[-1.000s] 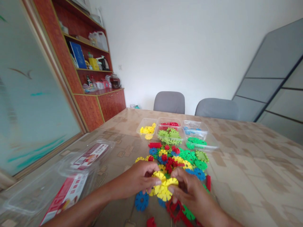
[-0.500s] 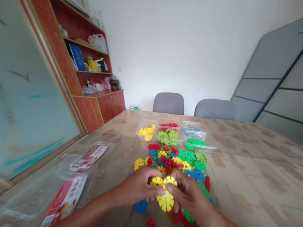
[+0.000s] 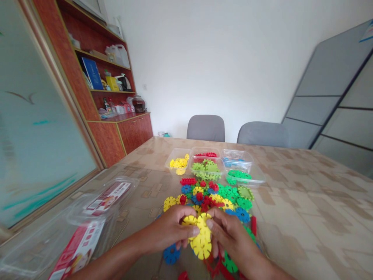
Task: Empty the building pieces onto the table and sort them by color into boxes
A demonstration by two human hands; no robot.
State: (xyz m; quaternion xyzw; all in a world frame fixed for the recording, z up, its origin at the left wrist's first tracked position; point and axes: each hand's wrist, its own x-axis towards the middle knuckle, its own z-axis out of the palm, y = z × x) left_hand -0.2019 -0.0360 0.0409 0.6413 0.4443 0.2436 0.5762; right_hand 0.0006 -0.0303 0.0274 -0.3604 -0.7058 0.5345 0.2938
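Between my two hands is a small cluster of yellow notched plastic discs (image 3: pixel 202 245), joined edge to edge. My left hand (image 3: pixel 175 227) pinches the cluster's left disc, with the thumb across its front. My right hand (image 3: pixel 229 233) grips the upper right disc between thumb and fingers. Under and around the hands lies a spread of loose pieces: a blue disc (image 3: pixel 171 254) below my left hand, a green disc (image 3: pixel 230 263) by my right hand, and red connectors (image 3: pixel 208 203) beyond them. My hands hide part of this pile.
Clear tubs hold yellow pieces (image 3: pixel 178 162), light green pieces (image 3: pixel 206 169) and green pieces (image 3: pixel 239 175) at the back of the pile. Clear lids with printed labels (image 3: pixel 108 197) lie on the left. Two grey chairs (image 3: pixel 205 127) stand behind the table (image 3: pixel 303 194).
The upper right yellow disc has turned and now sits closer in line with the lower disc, my right thumb at its edge. The camera view has shifted slightly.
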